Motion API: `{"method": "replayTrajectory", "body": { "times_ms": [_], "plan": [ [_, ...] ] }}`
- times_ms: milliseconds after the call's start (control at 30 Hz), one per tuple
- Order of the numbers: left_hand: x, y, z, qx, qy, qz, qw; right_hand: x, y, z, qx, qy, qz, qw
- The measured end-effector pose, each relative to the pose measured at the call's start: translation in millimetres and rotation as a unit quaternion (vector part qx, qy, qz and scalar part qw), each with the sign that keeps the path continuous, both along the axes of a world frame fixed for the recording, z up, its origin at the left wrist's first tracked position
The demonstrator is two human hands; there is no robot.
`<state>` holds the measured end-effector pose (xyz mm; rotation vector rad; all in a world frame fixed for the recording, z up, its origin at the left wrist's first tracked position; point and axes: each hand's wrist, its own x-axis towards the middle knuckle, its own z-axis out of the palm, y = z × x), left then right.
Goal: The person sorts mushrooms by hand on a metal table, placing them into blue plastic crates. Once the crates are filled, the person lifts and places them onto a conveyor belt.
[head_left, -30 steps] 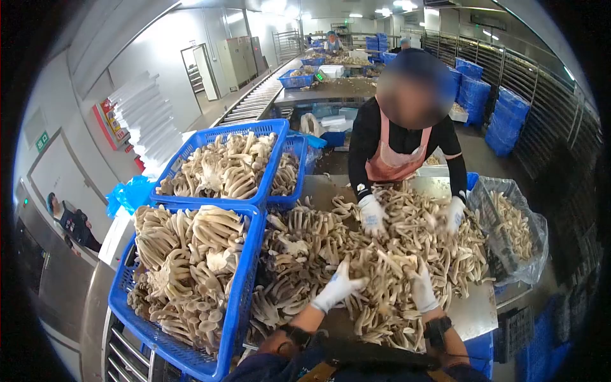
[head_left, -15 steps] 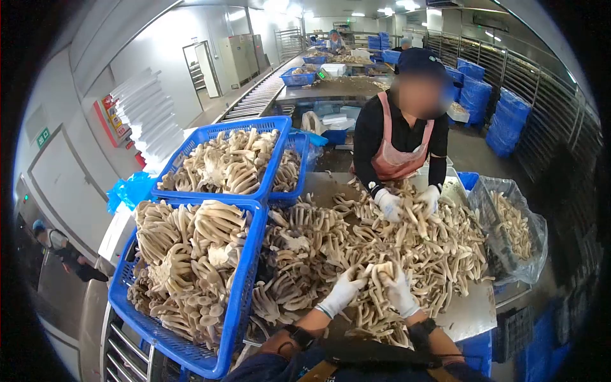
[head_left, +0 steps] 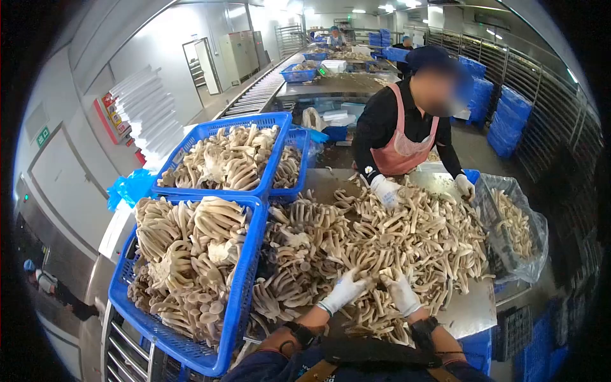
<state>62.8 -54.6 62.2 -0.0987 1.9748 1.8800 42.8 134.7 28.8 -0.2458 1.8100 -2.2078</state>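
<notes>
A big heap of pale long-stemmed mushrooms (head_left: 407, 235) covers a steel table (head_left: 471, 312). Both my hands wear white gloves. My left hand (head_left: 344, 291) and my right hand (head_left: 402, 291) are closed together on a clump of mushrooms (head_left: 372, 280) at the heap's near edge. Across the table a person in a pink apron (head_left: 402, 153) leans over. One gloved hand of that person (head_left: 386, 190) rests on the heap; the other (head_left: 464, 186) is by a bag-lined crate.
Two blue baskets full of mushrooms stand at the left, one near (head_left: 245, 280), one farther (head_left: 270, 159). A crate lined with clear plastic (head_left: 509, 229) holds mushrooms at the right. Blue crates are stacked along the right wall (head_left: 509, 121). A roller conveyor (head_left: 254, 95) runs back.
My hands have drawn together and closer to me, closing on a clump of mushrooms. The person opposite has straightened a little and moved one hand out toward the bag-lined crate.
</notes>
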Motion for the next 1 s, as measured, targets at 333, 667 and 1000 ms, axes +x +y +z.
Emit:
{"method": "replayTrajectory", "body": {
  "times_ms": [333,667,1000],
  "plan": [
    [-16.4,2.8,-73.0,-0.155,0.151,-0.029,0.976,-29.1,22.1,-76.8,0.315,0.220,-0.080,0.920],
    [-16.9,-9.7,-75.9,-0.135,0.126,0.063,0.981,-32.6,24.4,-21.7,0.209,0.004,-0.096,0.973],
    [49.1,-69.5,-187.2,-0.177,0.018,0.008,0.984,88.2,117.6,-89.2,0.558,0.228,-0.187,0.776]
  ]
}}
